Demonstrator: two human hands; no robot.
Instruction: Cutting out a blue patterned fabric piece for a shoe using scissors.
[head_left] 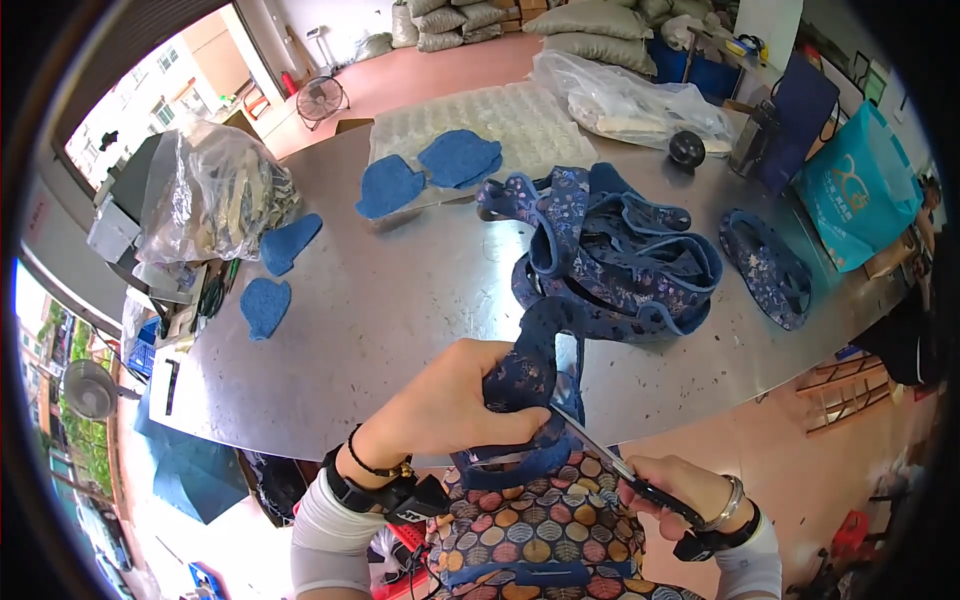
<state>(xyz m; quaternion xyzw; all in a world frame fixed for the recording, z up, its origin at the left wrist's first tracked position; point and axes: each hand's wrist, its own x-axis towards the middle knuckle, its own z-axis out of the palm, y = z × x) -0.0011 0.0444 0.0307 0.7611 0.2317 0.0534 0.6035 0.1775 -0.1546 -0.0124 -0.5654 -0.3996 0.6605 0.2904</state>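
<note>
My left hand [435, 400] is closed on a dark blue floral fabric piece [525, 365] with blue trim, held at the table's near edge above my lap. In my right hand [690, 490] is a pair of scissors [650, 490] with dark handles; its metal blades point up and left, meeting the held fabric near my left thumb. Part of the blades is hidden by the cloth. Beyond my hands lies a heap of similar floral strips [640, 265], which the held piece seems to join. A separate floral piece [765, 268] lies right of the heap.
Small blue fabric pieces [390, 187] lie on and beside a pale padded sheet [480, 115] on the metal table [370, 300]. Plastic bags [220, 190] stand at the left. A dark round object [687, 149], a bottle [752, 140] and a teal bag [860, 190] are at the right.
</note>
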